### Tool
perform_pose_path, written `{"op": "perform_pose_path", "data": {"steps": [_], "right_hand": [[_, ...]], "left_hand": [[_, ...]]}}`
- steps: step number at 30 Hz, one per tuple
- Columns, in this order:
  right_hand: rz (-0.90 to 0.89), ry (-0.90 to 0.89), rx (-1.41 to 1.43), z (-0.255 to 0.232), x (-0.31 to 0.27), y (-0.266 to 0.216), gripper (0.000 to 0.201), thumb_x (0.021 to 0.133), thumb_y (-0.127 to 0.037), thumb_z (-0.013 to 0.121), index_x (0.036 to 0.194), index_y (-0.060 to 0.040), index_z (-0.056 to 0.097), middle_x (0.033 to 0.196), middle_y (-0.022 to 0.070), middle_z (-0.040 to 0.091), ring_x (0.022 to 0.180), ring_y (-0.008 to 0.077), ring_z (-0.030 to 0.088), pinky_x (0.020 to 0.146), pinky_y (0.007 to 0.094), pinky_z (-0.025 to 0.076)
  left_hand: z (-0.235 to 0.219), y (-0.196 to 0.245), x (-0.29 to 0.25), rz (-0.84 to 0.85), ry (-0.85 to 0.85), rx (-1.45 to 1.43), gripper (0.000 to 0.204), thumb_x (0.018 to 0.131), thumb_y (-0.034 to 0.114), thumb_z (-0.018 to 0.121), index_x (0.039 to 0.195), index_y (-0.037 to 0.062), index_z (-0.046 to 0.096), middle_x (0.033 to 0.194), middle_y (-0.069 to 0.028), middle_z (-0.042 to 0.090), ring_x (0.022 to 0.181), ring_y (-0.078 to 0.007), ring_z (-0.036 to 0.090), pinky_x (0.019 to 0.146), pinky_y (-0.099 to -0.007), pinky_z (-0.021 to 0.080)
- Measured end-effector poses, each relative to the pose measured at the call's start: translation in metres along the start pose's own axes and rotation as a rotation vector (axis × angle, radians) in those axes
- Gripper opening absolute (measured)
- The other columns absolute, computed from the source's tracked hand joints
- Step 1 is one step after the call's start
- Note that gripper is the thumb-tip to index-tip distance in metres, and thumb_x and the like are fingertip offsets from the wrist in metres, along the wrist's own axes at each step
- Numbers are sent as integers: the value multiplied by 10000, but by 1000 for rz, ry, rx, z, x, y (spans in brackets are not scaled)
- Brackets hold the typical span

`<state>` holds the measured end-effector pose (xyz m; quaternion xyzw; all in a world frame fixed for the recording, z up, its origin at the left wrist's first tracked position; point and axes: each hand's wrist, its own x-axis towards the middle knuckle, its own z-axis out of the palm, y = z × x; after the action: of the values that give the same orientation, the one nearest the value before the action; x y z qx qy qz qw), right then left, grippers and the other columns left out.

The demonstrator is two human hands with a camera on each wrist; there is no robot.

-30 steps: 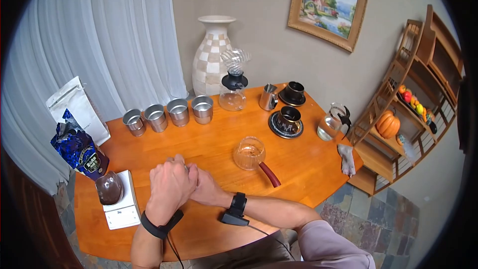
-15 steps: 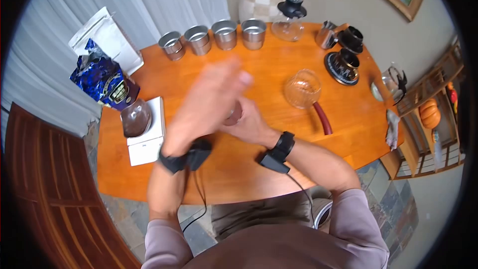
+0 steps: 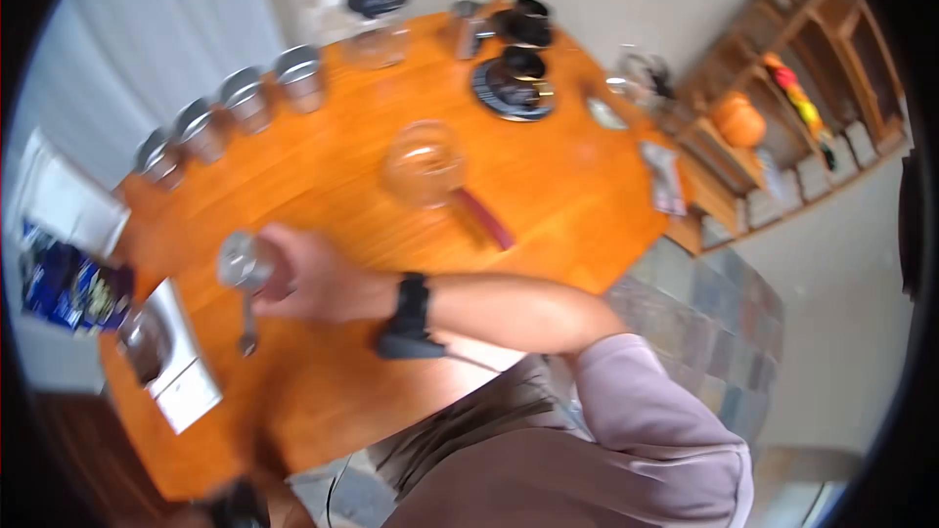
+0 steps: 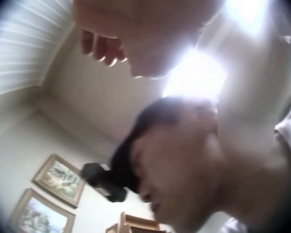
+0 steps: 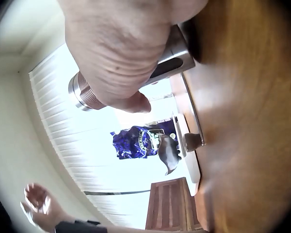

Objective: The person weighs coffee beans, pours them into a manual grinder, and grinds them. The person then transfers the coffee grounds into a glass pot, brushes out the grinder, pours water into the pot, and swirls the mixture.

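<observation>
Grinder [image 3: 241, 260], crank [image 3: 247, 341] near desk [image 3: 567, 181]; right hand [image 3: 318, 279] grip clasped round it, left hand [image 5: 41, 208] loose, raised. Step seemed grinder-steadying; next move likely called for left hand's help.

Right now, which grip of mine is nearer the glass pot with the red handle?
Right. Your right grip holds the grinder left of the glass pot, on your side. Your left grip is raised off the table, farther away.
</observation>
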<state>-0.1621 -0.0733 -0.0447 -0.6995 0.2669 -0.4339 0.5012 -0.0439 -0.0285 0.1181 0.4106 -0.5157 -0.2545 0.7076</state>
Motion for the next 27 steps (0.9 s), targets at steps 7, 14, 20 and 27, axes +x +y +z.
{"op": "perform_pose_path", "data": {"steps": [7, 14, 20, 27], "right_hand": [[-54, 3, 112, 2, -1, -2, 583, 702, -149, 859, 1175, -30, 539, 1018, 110, 659, 936, 189, 650, 814, 336, 532], [-64, -128, -119, -15, -11, -10, 711, 675, -108, 838, 1273, -11, 465, 1107, 146, 624, 1012, 279, 631, 894, 376, 521], [-89, -25, -316, -35, -47, -52, 996, 736, -71, 790, 1534, 13, 200, 1410, 236, 418, 1329, 349, 441, 1081, 406, 412], [-597, 404, -639, -133, -103, -262, 720, 814, -146, 772, 1421, -22, 405, 1288, 112, 537, 1152, 232, 554, 890, 348, 519]], "left_hand": [[20, -12, -18, -63, -16, -143, 389, 1012, 249, 512, 1227, -43, 655, 1159, -249, 671, 1063, -321, 656, 917, -427, 529], [39, -1, -42, -81, -4, -230, 390, 1010, 253, 516, 1227, -40, 655, 1160, -246, 670, 1065, -320, 654, 920, -429, 526], [30, 13, -49, -62, -7, -172, 391, 1008, 257, 518, 1228, -37, 654, 1161, -244, 669, 1066, -319, 653, 921, -430, 524], [10, 8, -71, -125, 66, -101, 392, 1006, 261, 521, 1228, -34, 654, 1162, -241, 668, 1067, -318, 651, 924, -431, 522]]}}
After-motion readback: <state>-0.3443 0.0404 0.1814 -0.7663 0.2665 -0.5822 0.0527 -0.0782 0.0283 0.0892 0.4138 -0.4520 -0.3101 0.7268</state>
